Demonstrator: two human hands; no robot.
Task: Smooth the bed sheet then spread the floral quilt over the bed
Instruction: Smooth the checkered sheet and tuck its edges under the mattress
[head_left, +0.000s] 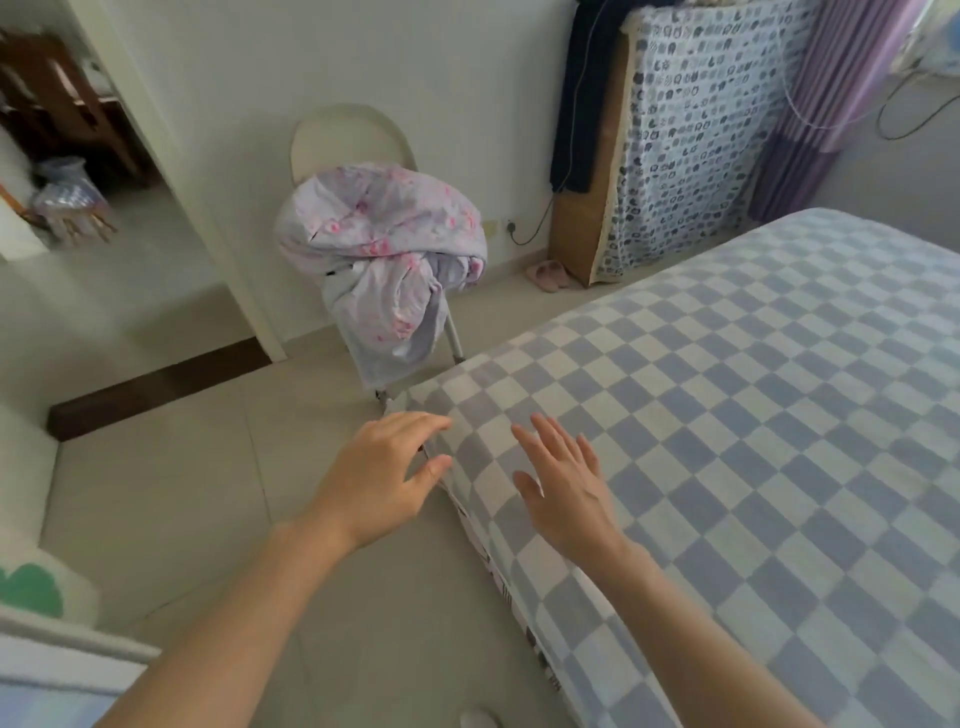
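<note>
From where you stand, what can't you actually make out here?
- Head view: the bed runs off the right edge, so its far side is unseen.
- The chair seat is buried under the floral quilt.
- The left hand covers the sheet's corner; its grip there is unclear.
- Things beyond the doorway are blurred.

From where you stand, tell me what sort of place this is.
Likely a home bedroom: a bed under a blue-and-white checked sheet, a pink floral quilt heaped on a chair, purple striped curtains.
</note>
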